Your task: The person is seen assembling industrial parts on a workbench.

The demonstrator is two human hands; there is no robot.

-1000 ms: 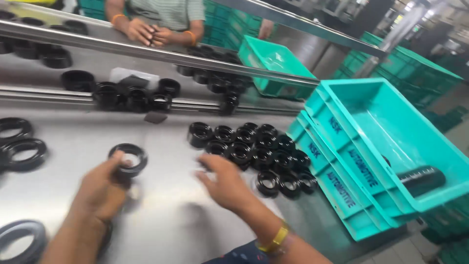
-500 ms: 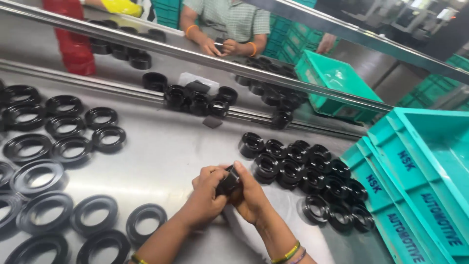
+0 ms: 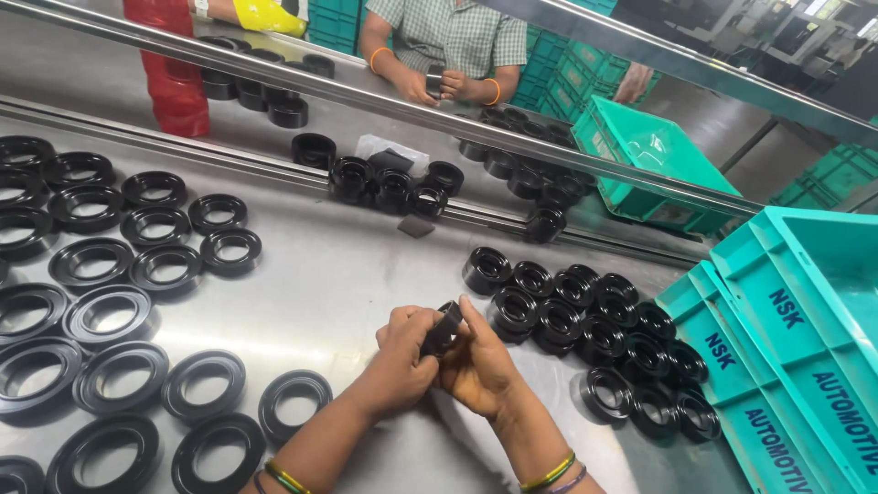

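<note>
left hand (image 3: pixel 402 352) + right hand (image 3: pixel 480 361) both pinching one small black rubber ring (image 3: pixel 443 327) above tabletop (image 3: pixel 347 274) | heap of small rings (image 3: pixel 594 338) just right, apparently waiting | flat rings (image 3: pixel 110 274) laid out left | teal crates (image 3: pixel 805 366) far right

We pinch a small black rubber ring (image 3: pixel 444 327) between our left hand (image 3: pixel 404 359) and right hand (image 3: pixel 482 362) above the steel counter (image 3: pixel 347 274)
</note>
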